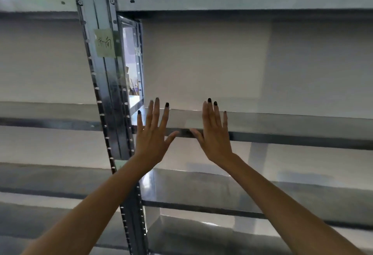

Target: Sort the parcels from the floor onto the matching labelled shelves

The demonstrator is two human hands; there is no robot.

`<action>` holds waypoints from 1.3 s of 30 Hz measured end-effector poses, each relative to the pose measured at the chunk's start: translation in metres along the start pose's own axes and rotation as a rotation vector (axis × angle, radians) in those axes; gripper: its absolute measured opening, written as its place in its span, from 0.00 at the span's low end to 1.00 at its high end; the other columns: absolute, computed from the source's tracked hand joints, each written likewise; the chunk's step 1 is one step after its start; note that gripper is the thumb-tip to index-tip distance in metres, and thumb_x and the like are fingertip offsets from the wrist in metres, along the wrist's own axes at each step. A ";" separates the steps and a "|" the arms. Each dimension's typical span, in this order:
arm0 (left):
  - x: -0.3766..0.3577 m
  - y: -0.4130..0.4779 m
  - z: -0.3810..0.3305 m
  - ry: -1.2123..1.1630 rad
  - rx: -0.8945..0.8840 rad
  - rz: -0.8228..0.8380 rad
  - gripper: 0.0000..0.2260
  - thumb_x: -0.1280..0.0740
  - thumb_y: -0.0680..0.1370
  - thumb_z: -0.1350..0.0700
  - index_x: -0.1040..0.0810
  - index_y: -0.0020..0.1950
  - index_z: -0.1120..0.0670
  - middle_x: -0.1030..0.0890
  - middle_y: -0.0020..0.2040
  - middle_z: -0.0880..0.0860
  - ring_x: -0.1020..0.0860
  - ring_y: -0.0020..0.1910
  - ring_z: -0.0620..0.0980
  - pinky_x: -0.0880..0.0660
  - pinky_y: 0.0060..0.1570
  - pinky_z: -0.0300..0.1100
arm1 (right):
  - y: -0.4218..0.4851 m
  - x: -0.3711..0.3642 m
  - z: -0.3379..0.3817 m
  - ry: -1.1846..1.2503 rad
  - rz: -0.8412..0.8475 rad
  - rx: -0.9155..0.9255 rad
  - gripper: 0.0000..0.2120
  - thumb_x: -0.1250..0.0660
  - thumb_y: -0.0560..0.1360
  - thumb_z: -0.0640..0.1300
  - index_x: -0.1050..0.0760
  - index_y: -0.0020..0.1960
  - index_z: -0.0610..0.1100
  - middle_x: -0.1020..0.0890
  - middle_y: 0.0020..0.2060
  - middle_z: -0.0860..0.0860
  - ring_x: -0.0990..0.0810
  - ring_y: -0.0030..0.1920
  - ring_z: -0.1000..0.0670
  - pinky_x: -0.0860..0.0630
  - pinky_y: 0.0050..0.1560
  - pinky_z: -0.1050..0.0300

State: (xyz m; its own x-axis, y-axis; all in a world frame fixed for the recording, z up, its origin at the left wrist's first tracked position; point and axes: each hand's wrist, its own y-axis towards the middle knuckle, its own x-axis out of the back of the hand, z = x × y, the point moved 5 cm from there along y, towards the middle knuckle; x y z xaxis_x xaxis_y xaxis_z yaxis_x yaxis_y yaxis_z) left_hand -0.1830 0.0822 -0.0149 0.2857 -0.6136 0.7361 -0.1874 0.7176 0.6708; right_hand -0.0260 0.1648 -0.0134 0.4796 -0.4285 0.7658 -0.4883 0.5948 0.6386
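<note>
Parcels do not show in the head view. By the task they lie on the floor, below the frame, so I judge neither hand nearer. The left hand (pixel 152 133) and right hand (pixel 216 135) are spread flat and hold nothing, raised side by side before the middle shelf (pixel 282 125), right of the handwritten label (pixel 105 42).

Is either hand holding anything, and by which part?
Nothing is held: left hand and right hand are both open, fingers spread, before the shelf.
</note>
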 end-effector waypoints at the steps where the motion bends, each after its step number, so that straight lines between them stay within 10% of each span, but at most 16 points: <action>1: -0.001 0.003 -0.012 -0.016 -0.026 -0.011 0.36 0.56 0.75 0.32 0.60 0.77 0.50 0.62 0.78 0.56 0.62 0.76 0.55 0.59 0.74 0.58 | -0.004 0.004 -0.010 -0.021 -0.005 -0.012 0.39 0.58 0.75 0.66 0.63 0.77 0.43 0.59 0.78 0.46 0.61 0.77 0.46 0.62 0.75 0.45; 39: 0.112 -0.048 -0.624 -0.579 -0.649 -0.124 0.36 0.59 0.76 0.31 0.56 0.78 0.50 0.53 0.78 0.57 0.54 0.77 0.57 0.52 0.74 0.61 | -0.344 0.305 -0.431 -0.610 -0.085 -0.713 0.38 0.54 0.77 0.64 0.59 0.77 0.42 0.53 0.78 0.44 0.56 0.77 0.45 0.57 0.76 0.47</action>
State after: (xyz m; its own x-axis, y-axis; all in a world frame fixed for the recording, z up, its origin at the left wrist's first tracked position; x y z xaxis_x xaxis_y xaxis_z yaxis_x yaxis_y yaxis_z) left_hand 0.4451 0.1842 -0.0209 -0.2866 -0.6438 0.7095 0.4353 0.5722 0.6951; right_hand 0.6021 0.1227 -0.0325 -0.0703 -0.6515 0.7554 0.1893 0.7348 0.6513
